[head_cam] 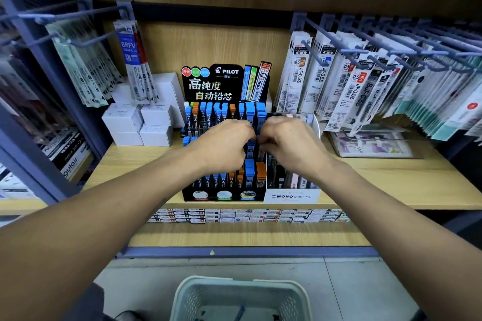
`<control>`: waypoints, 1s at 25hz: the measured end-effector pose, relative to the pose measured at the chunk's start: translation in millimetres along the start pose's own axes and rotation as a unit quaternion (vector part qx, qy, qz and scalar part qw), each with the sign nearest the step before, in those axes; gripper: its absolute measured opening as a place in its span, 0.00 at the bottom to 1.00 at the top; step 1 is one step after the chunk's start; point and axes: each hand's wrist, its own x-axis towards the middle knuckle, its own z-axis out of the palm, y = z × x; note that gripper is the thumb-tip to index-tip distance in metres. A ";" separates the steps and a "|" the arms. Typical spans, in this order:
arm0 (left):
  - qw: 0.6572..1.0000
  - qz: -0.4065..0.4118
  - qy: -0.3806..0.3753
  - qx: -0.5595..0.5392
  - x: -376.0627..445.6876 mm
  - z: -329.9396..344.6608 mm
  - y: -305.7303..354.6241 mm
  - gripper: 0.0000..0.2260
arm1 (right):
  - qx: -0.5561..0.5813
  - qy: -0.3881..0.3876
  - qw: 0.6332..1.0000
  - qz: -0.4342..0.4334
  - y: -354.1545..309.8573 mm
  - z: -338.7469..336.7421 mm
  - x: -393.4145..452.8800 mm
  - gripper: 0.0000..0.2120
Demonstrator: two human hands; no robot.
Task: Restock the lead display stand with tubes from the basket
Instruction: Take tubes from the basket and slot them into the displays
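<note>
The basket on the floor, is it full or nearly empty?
Nearly empty, as far as the view shows. The basket shows mostly bare mesh walls and floor, with only a few small dark items at the bottom; its near part is cut off.

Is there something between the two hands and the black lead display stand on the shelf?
Nothing visible. The left hand and right hand are already over the black lead display stand, fingers among its blue-capped and orange-capped tubes.

White boxes (140, 122) stacked at centre left. Hanging refill packs (365, 86) at right. MONO carton (292, 197) at lower centre.
</note>
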 end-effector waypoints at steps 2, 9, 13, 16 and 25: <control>1.000 -0.003 0.000 -0.004 0.0 -0.4 -0.5 0.22 | -0.014 -0.001 1.000 -0.009 1.2 4.7 0.9 0.08; 0.993 -0.047 0.076 -0.071 -20.1 -19.8 8.7 0.20 | 0.136 0.054 0.982 0.116 -3.2 -21.1 -13.6 0.11; 0.995 -0.042 -0.044 -0.077 -72.6 21.4 29.3 0.13 | 0.161 -0.261 0.943 0.127 -40.8 -6.9 -61.2 0.10; 0.972 -0.025 -0.232 -0.030 -119.1 95.0 49.4 0.07 | 0.091 -0.481 0.868 0.078 -66.7 58.2 -113.3 0.10; 0.899 -0.084 -0.429 -0.011 -193.3 252.8 47.4 0.05 | 0.011 -0.540 0.840 0.057 -85.0 216.8 -236.6 0.15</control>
